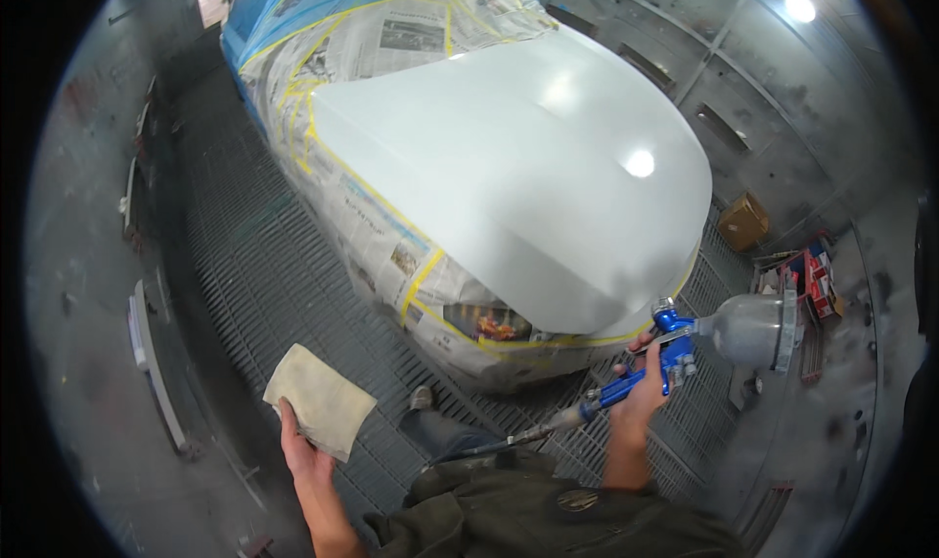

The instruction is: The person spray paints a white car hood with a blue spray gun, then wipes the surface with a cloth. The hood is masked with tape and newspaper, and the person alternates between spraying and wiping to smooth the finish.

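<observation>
Glossy white curved car bonnet panel [518,167], with two bright light spots on it. Grey-and-white printed newspaper masking sheets [381,235] ran around it, showing small colour photos, one orange-red at the front. Yellow masking tape lines [421,279] edged the paper. Blue plastic film cover [256,20] lay over the far part of the car. Right hand [641,387] held a metallic blue spray gun [657,357] with a translucent grey cup [748,330]. Left hand [303,455] held a pale tan, faintly stained cloth [321,401]. Dark grey metal floor grating [264,274], ribbed pattern. Brown cardboard box [743,221] sat by the dusty grey wall.
</observation>
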